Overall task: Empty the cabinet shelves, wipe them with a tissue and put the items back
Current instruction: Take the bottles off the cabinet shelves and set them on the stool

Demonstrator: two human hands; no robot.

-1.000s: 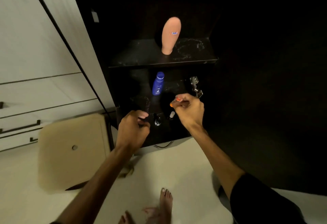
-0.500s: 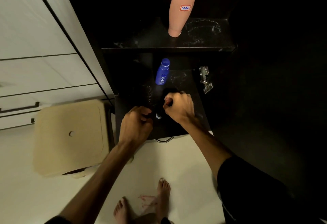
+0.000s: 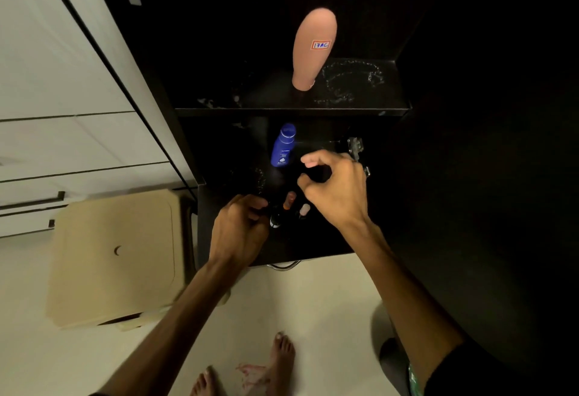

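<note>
The left hand (image 3: pixel 239 229) is curled at the front of the lower shelf (image 3: pixel 313 245) of the dark cabinet; its fingers are closed toward a small dark item, but the shadow hides what, if anything, the grip holds, so I cannot tell. Just right of its fingertips stand three small bottles close together: a dark one with a white band (image 3: pixel 275 219), one with an orange-brown cap (image 3: pixel 289 201) and a pale pinkish one (image 3: pixel 304 210). The right hand (image 3: pixel 336 187) hovers above and to the right of them, thumb and fingers loosely curved around empty space, holding nothing and apart from the bottles. Behind, deeper on the same shelf, a blue Nivea bottle (image 3: pixel 283 146) stands upright, just left of the right hand's fingertips. A metal door hinge (image 3: pixel 355 146) shows behind that hand. On the upper shelf (image 3: pixel 282 111) a peach-coloured tube (image 3: pixel 313 49) with a small label stands on its cap. A beige stool (image 3: pixel 116 254) sits on the pale floor (image 3: pixel 313 301) left of the cabinet.
</note>
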